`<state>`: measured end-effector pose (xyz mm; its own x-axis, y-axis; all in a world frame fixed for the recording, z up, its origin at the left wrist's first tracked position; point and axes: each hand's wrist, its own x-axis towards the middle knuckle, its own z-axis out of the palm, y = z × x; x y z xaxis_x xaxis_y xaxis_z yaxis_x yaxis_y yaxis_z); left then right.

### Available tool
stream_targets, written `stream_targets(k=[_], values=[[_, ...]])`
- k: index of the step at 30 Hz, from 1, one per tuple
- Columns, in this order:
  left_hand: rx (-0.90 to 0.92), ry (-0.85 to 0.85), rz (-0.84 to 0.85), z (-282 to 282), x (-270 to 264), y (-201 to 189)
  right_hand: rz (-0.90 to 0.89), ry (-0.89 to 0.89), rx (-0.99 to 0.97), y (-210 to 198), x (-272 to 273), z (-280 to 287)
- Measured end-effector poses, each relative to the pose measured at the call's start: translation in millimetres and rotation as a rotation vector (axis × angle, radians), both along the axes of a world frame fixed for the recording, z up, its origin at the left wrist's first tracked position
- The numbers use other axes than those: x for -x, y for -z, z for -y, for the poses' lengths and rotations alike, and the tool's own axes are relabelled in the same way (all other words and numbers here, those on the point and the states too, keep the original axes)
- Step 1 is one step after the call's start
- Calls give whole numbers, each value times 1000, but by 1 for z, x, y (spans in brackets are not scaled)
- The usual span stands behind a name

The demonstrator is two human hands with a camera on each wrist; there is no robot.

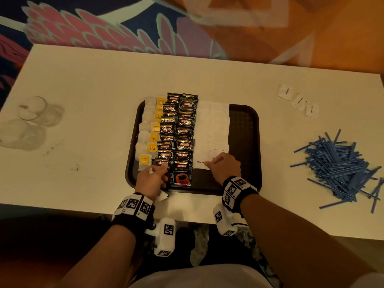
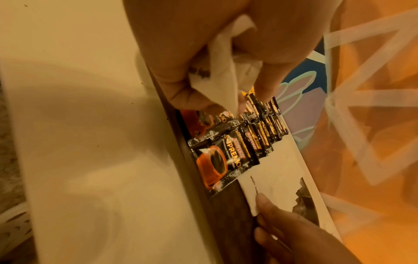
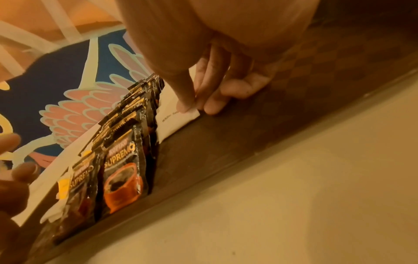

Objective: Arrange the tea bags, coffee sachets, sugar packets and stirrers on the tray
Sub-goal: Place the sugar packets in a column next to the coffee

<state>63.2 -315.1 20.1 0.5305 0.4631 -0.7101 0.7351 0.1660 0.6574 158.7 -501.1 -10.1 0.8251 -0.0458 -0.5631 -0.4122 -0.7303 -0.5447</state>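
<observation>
A dark brown tray (image 1: 245, 132) holds a column of tea bags (image 1: 145, 134) with yellow tags, two columns of black coffee sachets (image 1: 176, 134) and rows of white sugar packets (image 1: 214, 125). My right hand (image 1: 210, 163) pinches the near corner of the nearest sugar packet (image 3: 181, 123), which lies on the tray beside the front coffee sachet (image 3: 122, 178). My left hand (image 1: 159, 170) hovers over the tray's front left and grips a small bundle of white sugar packets (image 2: 226, 80) in curled fingers. Blue stirrers (image 1: 336, 165) lie in a loose pile on the table to the right.
A few loose sugar packets (image 1: 299, 100) lie at the back right of the white table (image 1: 93, 84). Clear glass cups (image 1: 31, 121) stand at the left. The tray's right strip is bare. A patterned carpet (image 1: 104, 28) lies beyond the table's far edge.
</observation>
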Motion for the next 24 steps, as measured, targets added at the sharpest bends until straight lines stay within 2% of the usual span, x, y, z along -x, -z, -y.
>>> stream_targets(k=[2, 5, 8, 11, 14, 16, 19, 21, 24], values=[[153, -35, -3, 0, -3, 1, -2, -9, 4, -2, 1, 1], [501, -200, 26, 4, -10, 0, 8, -13, -20, -6, 1, 5], [639, -253, 35, 13, -19, 0, 27, -24, -112, -11, 1, 9], [532, -140, 45, 28, -31, -3, 2, -58, -295, -25, 4, 7], [302, 178, 59, 43, -42, -11, -39, -185, -411, -44, 7, 4], [225, 304, 58, 53, -49, -17, 4, -276, -404, -50, 8, 5], [228, 301, 52, 63, -57, -25, 72, -269, -321, -51, 3, 11], [259, 260, 42, 64, -60, -28, 52, -199, -286, -49, -2, 18], [196, 329, 30, 64, -62, -31, -26, -114, -345, -49, -4, 22]])
